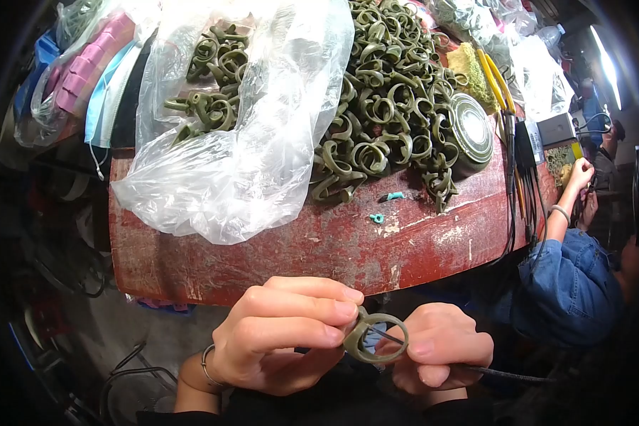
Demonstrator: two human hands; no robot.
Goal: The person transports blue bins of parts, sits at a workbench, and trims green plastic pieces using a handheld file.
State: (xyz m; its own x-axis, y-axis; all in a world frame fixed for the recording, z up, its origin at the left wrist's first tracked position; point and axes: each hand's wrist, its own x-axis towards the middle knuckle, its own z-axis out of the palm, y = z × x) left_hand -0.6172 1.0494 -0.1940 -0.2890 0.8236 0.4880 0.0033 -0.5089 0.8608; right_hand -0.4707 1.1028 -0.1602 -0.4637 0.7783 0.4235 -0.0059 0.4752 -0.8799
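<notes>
Below the table's front edge, my left hand (287, 334) pinches a dark green ring (403, 328) at its thicker side. My right hand (437, 348) is closed around a thin dark tool (386, 334), whose narrow tip reaches across the ring's opening. A black cord (511, 373) trails to the right from that hand. Behind them, a large heap of similar green rings (383, 106) lies on the worn red table (298, 259). More green pieces (224, 60) are in and around a clear plastic bag (227, 192) to the left.
Small teal pieces (377, 219) lie near the heap. A round green tin (472, 131), yellow-handled pliers (497, 79) and black cables (511, 184) are at the right. Beyond them, a person in a blue sleeve (571, 280) works. A blue mask (110, 96) hangs at the left.
</notes>
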